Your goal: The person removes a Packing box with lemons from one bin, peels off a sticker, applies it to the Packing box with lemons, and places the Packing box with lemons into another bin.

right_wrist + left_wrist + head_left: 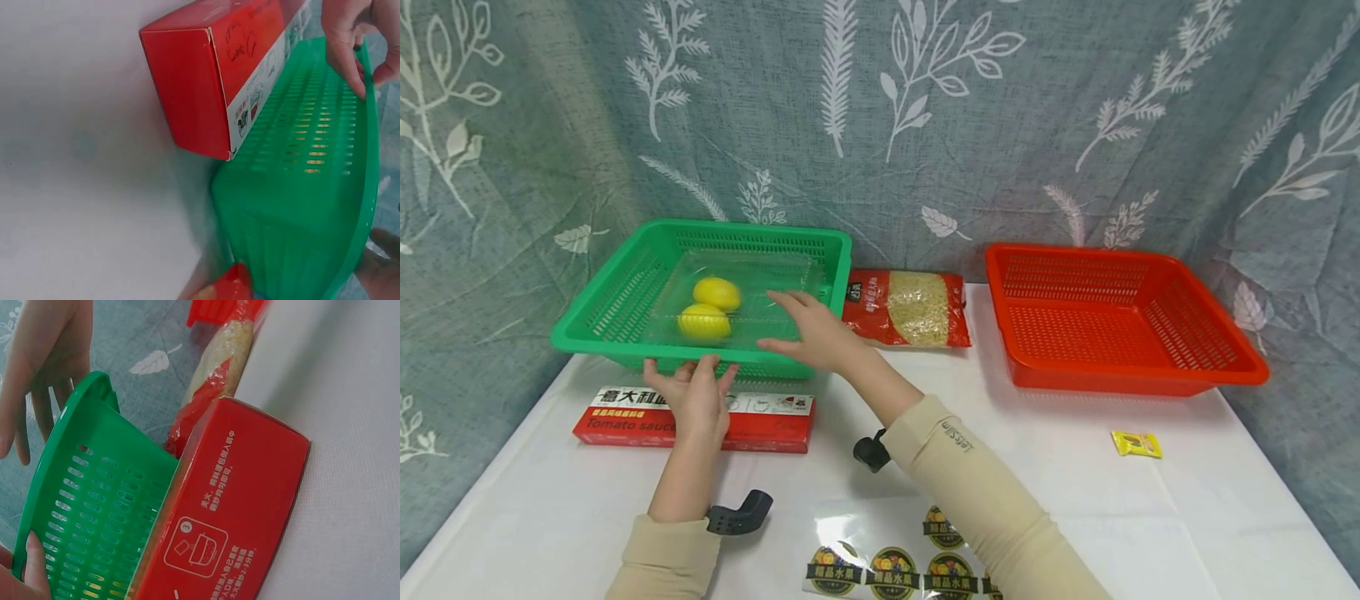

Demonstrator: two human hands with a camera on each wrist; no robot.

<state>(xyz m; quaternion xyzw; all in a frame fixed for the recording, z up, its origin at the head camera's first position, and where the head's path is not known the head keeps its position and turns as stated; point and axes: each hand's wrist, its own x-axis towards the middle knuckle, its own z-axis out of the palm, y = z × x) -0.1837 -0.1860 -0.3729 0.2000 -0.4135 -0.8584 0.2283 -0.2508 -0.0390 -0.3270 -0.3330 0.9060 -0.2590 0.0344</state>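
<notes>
A green basket [752, 360] stands at the back left. In it lies a clear plastic box [775, 265], with two lemons [717, 293] showing through the plastic. At the basket's front rim, my left hand [694, 400] grips the edge, fingers and thumb on either side of it, as the right wrist view shows. My right hand [812, 332] reaches over the basket's front right part, thumb and fingers spread apart, holding nothing. Below the front rim lies a red and white pasta box [767, 427] marked "Tomato sauce", partly hidden by the left hand.
A red bag of pasta [917, 308] lies right of the green basket. Farther right stands a red basket [1120, 375]. A small yellow packet [1137, 444] lies before it. A sheet of round fruit stickers [892, 572] lies at the front, partly under the right sleeve.
</notes>
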